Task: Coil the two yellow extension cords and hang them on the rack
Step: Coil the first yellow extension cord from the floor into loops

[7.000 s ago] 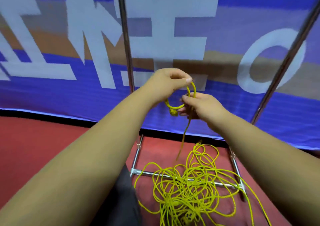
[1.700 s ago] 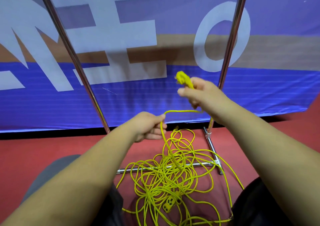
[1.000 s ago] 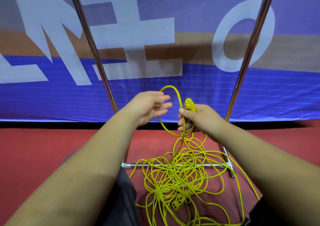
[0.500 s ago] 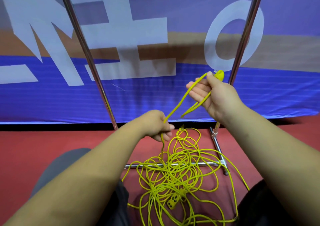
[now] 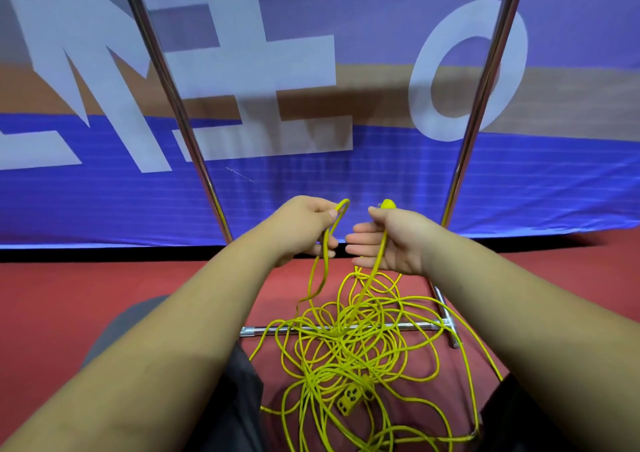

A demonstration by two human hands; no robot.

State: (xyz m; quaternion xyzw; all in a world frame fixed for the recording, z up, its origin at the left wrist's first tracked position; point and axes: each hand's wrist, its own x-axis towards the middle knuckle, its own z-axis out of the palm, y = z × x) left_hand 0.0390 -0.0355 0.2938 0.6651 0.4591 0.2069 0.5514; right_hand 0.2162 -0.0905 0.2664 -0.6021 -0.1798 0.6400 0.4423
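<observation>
Coiling has barely begun: left hand (image 5: 304, 230) pinches a cord (image 5: 346, 344) loop; right hand (image 5: 391, 240), at 3 o'clock, clamps the plug (image 5: 387, 204) end. Next, pass that loop across.

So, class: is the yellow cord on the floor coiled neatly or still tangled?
Tangled. The cord sprawls in loose, overlapping loops across the rack's base bar; only one loop is held in the left hand.

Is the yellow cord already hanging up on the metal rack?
No, most of the yellow cord lies in a tangled pile on the red floor at the foot of the rack, with only a short stretch held in the two hands.
</observation>
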